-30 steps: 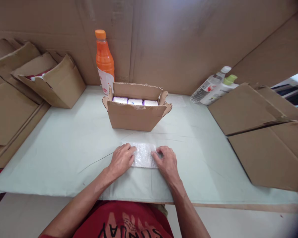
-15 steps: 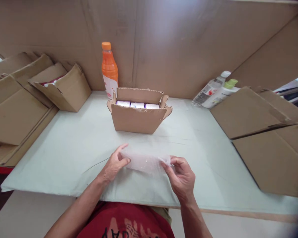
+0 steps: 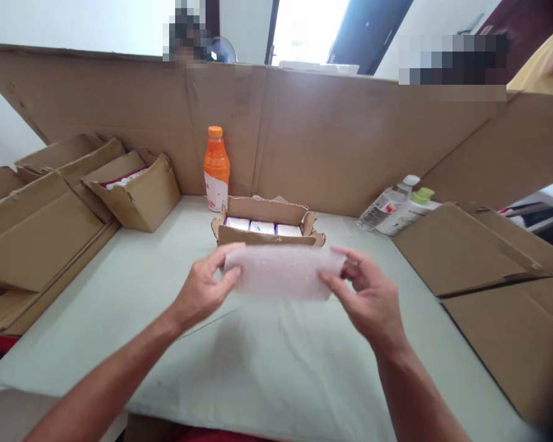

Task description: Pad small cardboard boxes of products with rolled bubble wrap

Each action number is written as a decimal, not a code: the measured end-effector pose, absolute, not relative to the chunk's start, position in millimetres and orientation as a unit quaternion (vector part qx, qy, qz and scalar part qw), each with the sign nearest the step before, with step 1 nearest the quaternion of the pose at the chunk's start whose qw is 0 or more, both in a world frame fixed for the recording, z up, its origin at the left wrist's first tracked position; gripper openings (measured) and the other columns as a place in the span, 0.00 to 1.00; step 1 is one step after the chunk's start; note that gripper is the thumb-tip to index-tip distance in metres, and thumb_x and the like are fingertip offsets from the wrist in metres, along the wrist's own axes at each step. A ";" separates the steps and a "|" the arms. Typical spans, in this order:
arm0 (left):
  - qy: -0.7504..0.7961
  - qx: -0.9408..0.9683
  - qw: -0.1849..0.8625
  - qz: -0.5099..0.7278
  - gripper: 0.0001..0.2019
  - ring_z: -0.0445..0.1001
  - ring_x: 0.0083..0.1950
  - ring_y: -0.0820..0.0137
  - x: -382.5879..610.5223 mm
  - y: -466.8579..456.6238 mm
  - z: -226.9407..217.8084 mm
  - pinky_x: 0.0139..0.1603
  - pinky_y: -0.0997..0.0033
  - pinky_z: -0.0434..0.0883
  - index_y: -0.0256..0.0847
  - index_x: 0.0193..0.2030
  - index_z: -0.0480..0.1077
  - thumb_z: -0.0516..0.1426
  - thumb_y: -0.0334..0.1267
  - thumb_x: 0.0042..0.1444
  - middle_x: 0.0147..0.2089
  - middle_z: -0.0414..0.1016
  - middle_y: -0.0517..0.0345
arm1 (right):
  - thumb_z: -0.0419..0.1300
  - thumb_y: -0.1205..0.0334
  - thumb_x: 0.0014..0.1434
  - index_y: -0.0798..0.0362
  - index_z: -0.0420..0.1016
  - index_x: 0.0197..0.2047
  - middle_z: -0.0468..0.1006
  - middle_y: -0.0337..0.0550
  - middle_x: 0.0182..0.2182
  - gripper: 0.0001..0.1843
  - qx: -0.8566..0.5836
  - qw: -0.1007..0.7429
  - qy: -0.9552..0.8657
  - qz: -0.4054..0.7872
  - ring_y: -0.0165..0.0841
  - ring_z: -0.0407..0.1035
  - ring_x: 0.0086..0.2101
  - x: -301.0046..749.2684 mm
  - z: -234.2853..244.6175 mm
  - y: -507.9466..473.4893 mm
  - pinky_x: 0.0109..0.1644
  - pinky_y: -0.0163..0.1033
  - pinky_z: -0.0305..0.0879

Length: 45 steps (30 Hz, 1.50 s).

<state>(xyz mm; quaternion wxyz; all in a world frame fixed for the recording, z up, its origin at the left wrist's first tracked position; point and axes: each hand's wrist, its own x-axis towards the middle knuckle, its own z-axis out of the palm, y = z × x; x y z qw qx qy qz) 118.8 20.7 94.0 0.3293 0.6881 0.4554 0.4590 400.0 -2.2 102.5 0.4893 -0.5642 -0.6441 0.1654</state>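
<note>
A folded piece of clear bubble wrap (image 3: pixel 283 271) hangs in the air above the pale table cover (image 3: pixel 120 294). My left hand (image 3: pixel 203 288) pinches its left end and my right hand (image 3: pixel 366 294) pinches its right end, both closed on it. Just behind the wrap stands a small open cardboard box (image 3: pixel 267 227) with three white-and-purple packs (image 3: pixel 262 226) side by side inside.
An orange bottle (image 3: pixel 216 167) stands behind the box against a tall cardboard wall (image 3: pixel 327 135). Two bottles (image 3: pixel 399 205) lie at the right. Flat cardboard sheets (image 3: pixel 483 258) cover the right side. Another open box (image 3: pixel 136 190) and flattened boxes (image 3: pixel 32 233) sit at the left.
Both hands lifted the bubble wrap off the table and carried it up toward the small box. The camera tilted upward, showing the room beyond the cardboard wall.
</note>
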 end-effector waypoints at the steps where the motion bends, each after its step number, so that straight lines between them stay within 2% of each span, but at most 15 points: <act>1: 0.446 0.707 0.293 0.464 0.18 0.77 0.47 0.66 117.5 38.6 109.0 0.49 0.70 0.73 0.39 0.55 0.75 0.56 0.37 0.58 0.50 0.81 0.55 | 0.66 0.52 0.58 0.48 0.72 0.56 0.75 0.37 0.31 0.23 -0.545 0.506 -0.651 0.151 0.32 0.69 0.30 398.1 117.5 15.9 0.36 0.39 0.69; 4: 0.443 0.734 0.222 0.465 0.16 0.74 0.39 0.69 115.5 93.9 141.7 0.41 0.72 0.71 0.38 0.50 0.76 0.55 0.36 0.57 0.41 0.80 0.57 | 0.65 0.55 0.58 0.50 0.73 0.52 0.76 0.37 0.33 0.20 -0.494 0.520 -0.685 0.125 0.32 0.70 0.32 392.4 150.9 74.9 0.37 0.39 0.68; 6: 0.468 0.753 0.195 0.419 0.15 0.72 0.35 0.70 116.4 125.7 152.5 0.37 0.73 0.68 0.37 0.47 0.77 0.54 0.33 0.56 0.37 0.78 0.59 | 0.64 0.59 0.57 0.51 0.74 0.48 0.77 0.37 0.32 0.15 -0.505 0.467 -0.717 0.116 0.32 0.70 0.32 390.1 161.1 111.1 0.37 0.38 0.66; 11: 0.556 0.820 0.092 0.099 0.11 0.73 0.36 0.66 128.7 167.8 158.9 0.33 0.71 0.63 0.40 0.38 0.75 0.52 0.27 0.52 0.33 0.77 0.56 | 0.62 0.62 0.57 0.50 0.78 0.42 0.80 0.40 0.32 0.09 -0.614 0.116 -0.781 0.031 0.35 0.72 0.34 381.9 160.3 158.8 0.36 0.37 0.60; 14: 0.544 0.834 0.088 0.003 0.08 0.73 0.33 0.63 142.4 172.8 159.4 0.32 0.69 0.63 0.41 0.27 0.73 0.56 0.25 0.47 0.27 0.75 0.56 | 0.61 0.64 0.58 0.51 0.78 0.41 0.82 0.45 0.36 0.08 -0.589 -0.058 -0.806 -0.001 0.39 0.74 0.37 370.0 158.1 161.1 0.36 0.37 0.58; 17: 0.529 0.843 0.077 -0.059 0.08 0.75 0.33 0.62 155.7 172.5 161.4 0.35 0.69 0.65 0.41 0.22 0.70 0.57 0.23 0.43 0.26 0.75 0.55 | 0.59 0.68 0.59 0.52 0.78 0.38 0.83 0.49 0.40 0.07 -0.551 -0.142 -0.822 -0.026 0.39 0.76 0.40 358.5 158.5 158.6 0.35 0.38 0.58; 20: 0.525 0.845 0.059 -0.087 0.06 0.77 0.37 0.60 160.3 166.9 166.7 0.36 0.68 0.67 0.40 0.27 0.73 0.60 0.26 0.45 0.31 0.79 0.52 | 0.60 0.68 0.60 0.53 0.78 0.39 0.83 0.50 0.41 0.06 -0.549 -0.168 -0.817 -0.044 0.40 0.77 0.41 354.9 160.2 156.1 0.34 0.38 0.58; 26: 0.547 0.835 -0.040 0.038 0.13 0.76 0.49 0.54 145.6 142.6 171.6 0.42 0.63 0.69 0.39 0.48 0.74 0.51 0.36 0.61 0.45 0.79 0.46 | 0.59 0.61 0.64 0.55 0.75 0.50 0.83 0.54 0.40 0.13 -0.589 -0.096 -0.793 -0.122 0.44 0.78 0.40 357.5 169.9 136.2 0.38 0.40 0.60; 29: 0.499 0.862 0.063 0.056 0.13 0.76 0.45 0.59 143.1 148.9 163.5 0.40 0.67 0.67 0.41 0.45 0.76 0.51 0.37 0.61 0.42 0.80 0.51 | 0.53 0.63 0.67 0.52 0.76 0.48 0.84 0.49 0.40 0.12 -0.573 -0.045 -0.814 -0.082 0.40 0.76 0.40 355.5 171.9 135.2 0.37 0.38 0.58; 32: 0.449 0.871 0.198 0.018 0.15 0.76 0.40 0.63 145.0 165.1 156.8 0.37 0.70 0.66 0.40 0.40 0.77 0.49 0.38 0.61 0.40 0.81 0.54 | 0.51 0.64 0.66 0.51 0.79 0.40 0.83 0.44 0.38 0.14 -0.532 -0.057 -0.843 0.062 0.36 0.75 0.37 358.1 169.5 147.4 0.34 0.36 0.58; 34: 0.437 0.872 0.219 0.014 0.17 0.77 0.41 0.65 144.8 168.0 157.2 0.38 0.71 0.67 0.40 0.42 0.78 0.49 0.41 0.62 0.42 0.82 0.55 | 0.51 0.64 0.65 0.52 0.80 0.37 0.83 0.42 0.35 0.15 -0.515 -0.039 -0.845 0.136 0.33 0.74 0.35 364.9 168.7 152.6 0.35 0.35 0.59; 37: 0.443 0.866 0.203 0.109 0.17 0.78 0.43 0.64 134.7 149.1 160.1 0.42 0.69 0.70 0.41 0.47 0.78 0.50 0.43 0.61 0.46 0.82 0.54 | 0.51 0.61 0.65 0.51 0.81 0.39 0.83 0.40 0.37 0.15 -0.532 0.122 -0.826 0.137 0.33 0.74 0.36 384.5 167.4 137.2 0.38 0.35 0.63; 40: 0.462 0.809 0.159 0.326 0.16 0.77 0.50 0.63 108.4 116.2 150.4 0.49 0.66 0.73 0.42 0.51 0.76 0.53 0.42 0.61 0.52 0.80 0.53 | 0.54 0.55 0.65 0.50 0.81 0.43 0.84 0.43 0.42 0.15 -0.576 0.317 -0.749 0.078 0.37 0.76 0.41 415.0 153.9 96.2 0.40 0.37 0.67; 43: 0.515 0.711 0.154 0.453 0.17 0.77 0.50 0.63 77.5 94.4 113.9 0.53 0.61 0.75 0.43 0.52 0.75 0.57 0.46 0.60 0.53 0.79 0.52 | 0.58 0.49 0.63 0.49 0.80 0.44 0.84 0.46 0.42 0.16 -0.628 0.388 -0.672 0.070 0.40 0.77 0.42 444.3 117.9 58.0 0.40 0.41 0.71; 45: 0.539 0.653 0.221 0.484 0.23 0.77 0.52 0.61 66.0 90.9 77.8 0.55 0.56 0.75 0.41 0.57 0.71 0.60 0.48 0.57 0.56 0.77 0.48 | 0.61 0.46 0.60 0.50 0.77 0.50 0.83 0.48 0.45 0.21 -0.638 0.396 -0.651 0.111 0.42 0.77 0.43 450.4 86.7 46.6 0.43 0.44 0.73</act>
